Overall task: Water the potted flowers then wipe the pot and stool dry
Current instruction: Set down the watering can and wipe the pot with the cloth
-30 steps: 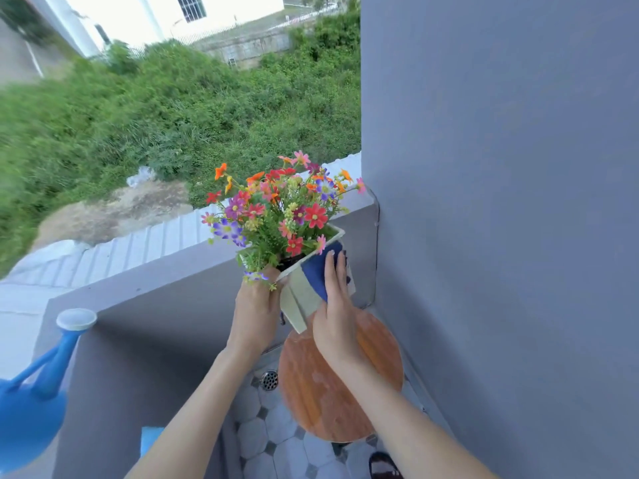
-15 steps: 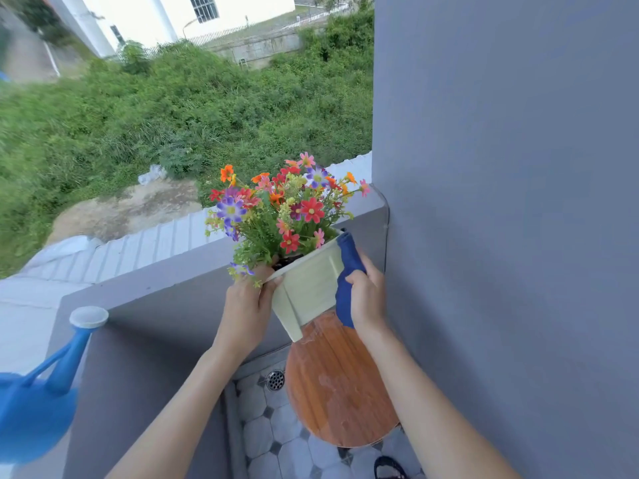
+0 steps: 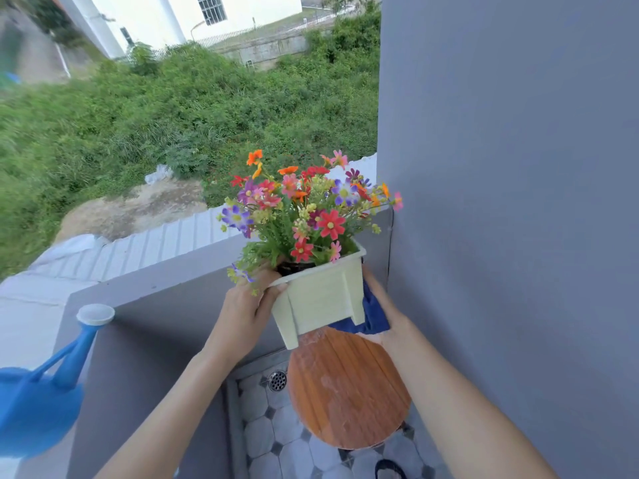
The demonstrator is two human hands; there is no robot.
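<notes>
A pale square pot (image 3: 321, 297) full of colourful flowers (image 3: 304, 209) is held in the air, tilted, above a round wooden stool (image 3: 349, 392) whose top shows wet streaks. My left hand (image 3: 247, 305) grips the pot's left rim. My right hand (image 3: 387, 316) presses a dark blue cloth (image 3: 371, 314) against the pot's right side and underside; most of that hand and cloth is hidden behind the pot.
A blue watering can (image 3: 38, 402) with a white rose stands at the lower left by the grey parapet wall (image 3: 145, 281). A grey wall (image 3: 501, 202) rises close on the right. Tiled floor with a drain (image 3: 277, 380) lies below.
The cloth and my right hand have slid from the pot's front face around to its right side and down toward its base. The pot has turned, showing its front panel.
</notes>
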